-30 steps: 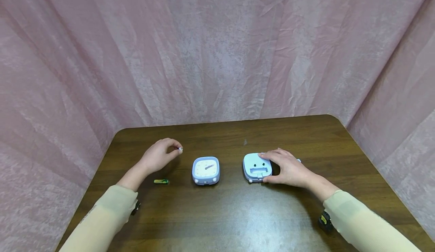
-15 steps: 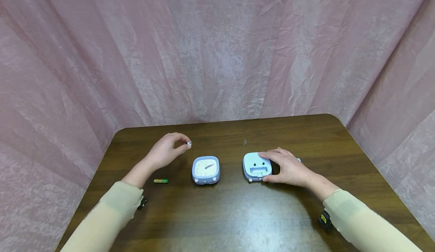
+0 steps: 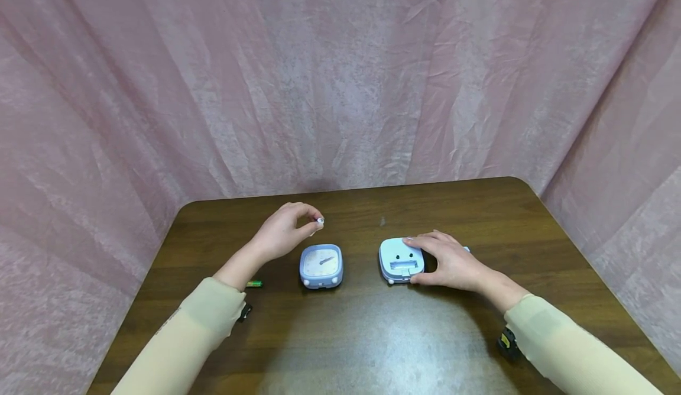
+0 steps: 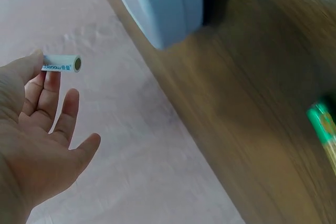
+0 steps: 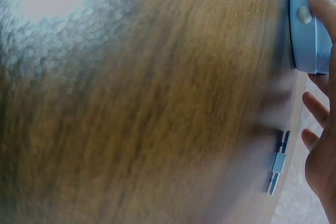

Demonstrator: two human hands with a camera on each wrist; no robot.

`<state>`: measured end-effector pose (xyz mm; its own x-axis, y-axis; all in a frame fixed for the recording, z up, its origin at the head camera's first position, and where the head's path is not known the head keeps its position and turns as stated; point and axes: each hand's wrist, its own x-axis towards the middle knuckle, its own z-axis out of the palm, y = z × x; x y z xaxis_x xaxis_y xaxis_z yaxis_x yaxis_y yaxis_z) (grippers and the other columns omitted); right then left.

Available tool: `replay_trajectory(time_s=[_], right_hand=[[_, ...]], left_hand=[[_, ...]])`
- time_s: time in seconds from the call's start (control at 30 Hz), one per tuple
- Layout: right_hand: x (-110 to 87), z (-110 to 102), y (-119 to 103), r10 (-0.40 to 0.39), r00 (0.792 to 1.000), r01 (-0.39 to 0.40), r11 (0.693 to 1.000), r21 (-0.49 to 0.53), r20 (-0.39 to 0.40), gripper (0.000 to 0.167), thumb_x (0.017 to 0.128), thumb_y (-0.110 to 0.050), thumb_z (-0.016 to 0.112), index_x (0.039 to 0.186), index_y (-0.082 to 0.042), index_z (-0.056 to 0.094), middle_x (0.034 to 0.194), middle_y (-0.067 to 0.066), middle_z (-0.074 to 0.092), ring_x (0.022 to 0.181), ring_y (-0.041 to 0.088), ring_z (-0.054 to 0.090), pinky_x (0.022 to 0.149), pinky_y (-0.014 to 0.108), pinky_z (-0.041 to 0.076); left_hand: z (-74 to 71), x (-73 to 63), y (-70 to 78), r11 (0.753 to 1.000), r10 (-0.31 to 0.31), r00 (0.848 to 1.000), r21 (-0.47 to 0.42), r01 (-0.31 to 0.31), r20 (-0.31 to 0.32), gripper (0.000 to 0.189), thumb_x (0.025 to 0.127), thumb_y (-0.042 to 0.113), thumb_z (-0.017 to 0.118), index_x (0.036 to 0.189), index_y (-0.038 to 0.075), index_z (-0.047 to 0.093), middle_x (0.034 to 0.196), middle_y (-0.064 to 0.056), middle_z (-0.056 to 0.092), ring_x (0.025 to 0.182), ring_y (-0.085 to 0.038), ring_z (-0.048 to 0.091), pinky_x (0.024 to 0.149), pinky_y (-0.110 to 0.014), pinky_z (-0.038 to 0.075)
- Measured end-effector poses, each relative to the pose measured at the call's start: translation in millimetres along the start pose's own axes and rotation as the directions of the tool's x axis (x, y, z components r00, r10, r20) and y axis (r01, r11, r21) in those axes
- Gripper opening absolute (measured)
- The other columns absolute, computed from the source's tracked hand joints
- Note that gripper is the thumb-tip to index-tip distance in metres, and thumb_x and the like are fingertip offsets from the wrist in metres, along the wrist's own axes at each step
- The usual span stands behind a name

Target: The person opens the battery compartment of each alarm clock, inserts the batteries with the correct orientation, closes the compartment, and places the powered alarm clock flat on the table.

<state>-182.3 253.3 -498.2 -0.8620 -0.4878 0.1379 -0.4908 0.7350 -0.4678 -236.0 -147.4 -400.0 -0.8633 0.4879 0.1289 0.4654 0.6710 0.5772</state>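
Note:
Between thumb and fingertips, my left hand (image 3: pixel 282 229) pinches a small white battery (image 4: pixel 61 62) with blue lettering. It is held in the air, just behind an upright blue alarm clock (image 3: pixel 321 262) whose dial faces up toward me. My right hand (image 3: pixel 447 262) grips a second, light blue clock (image 3: pixel 392 248) that lies with its back upward. The thumb sits on its near edge and the fingers reach across its far side. An uncovered battery slot (image 3: pixel 404 266) and two dark knobs show on that back.
A green and gold battery (image 3: pixel 255 284) lies on the wooden table (image 3: pixel 340 336), partly hidden by my left forearm. Beyond my right hand lies a small light blue battery cover (image 5: pixel 278 162). Pink curtains (image 3: pixel 340 75) hang behind the table's far edge.
My left hand has moved right and slightly away from me with the white battery, from left of the blue clock to behind it. The right hand stays on the light blue clock.

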Motion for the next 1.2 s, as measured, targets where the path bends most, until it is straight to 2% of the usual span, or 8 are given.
replay_trajectory(time_s=[0.5,0.87,1.2], right_hand=[[-0.3,1,3,0.005,1.000,-0.005,1.000,-0.009,-0.005,0.086,0.077,-0.068,0.079,0.151,-0.032,0.052,0.144,-0.002,0.057,0.136,0.026,0.044,0.107,0.060,0.034],[1.1,1,2,-0.015,1.000,0.015,1.000,-0.002,-0.020,0.085,0.077,-0.067,0.080,0.149,-0.031,0.054,0.140,-0.004,0.059,0.132,0.022,0.047,0.104,0.056,0.038],[1.4,2,4,-0.023,0.999,0.024,1.000,0.010,-0.025,0.083,0.078,-0.064,0.081,0.149,-0.030,0.055,0.139,-0.006,0.059,0.130,0.020,0.048,0.104,0.056,0.038]], left_hand=[[28.9,23.1,36.6,0.992,0.051,0.998,-0.120,-0.045,0.043,0.008,0.098,0.034,0.072,0.102,0.027,0.072,0.104,0.013,0.065,0.115,-0.014,0.053,0.097,-0.042,0.044],[54.0,36.8,65.2,0.990,0.104,0.992,-0.106,-0.095,0.077,0.010,0.098,0.032,0.072,0.104,0.024,0.075,0.101,0.016,0.067,0.114,-0.011,0.055,0.097,-0.037,0.045],[70.5,47.5,83.5,0.986,0.161,0.980,-0.066,-0.154,0.120,0.011,0.095,0.033,0.075,0.104,0.025,0.075,0.095,0.020,0.067,0.112,-0.012,0.056,0.095,-0.035,0.045]])
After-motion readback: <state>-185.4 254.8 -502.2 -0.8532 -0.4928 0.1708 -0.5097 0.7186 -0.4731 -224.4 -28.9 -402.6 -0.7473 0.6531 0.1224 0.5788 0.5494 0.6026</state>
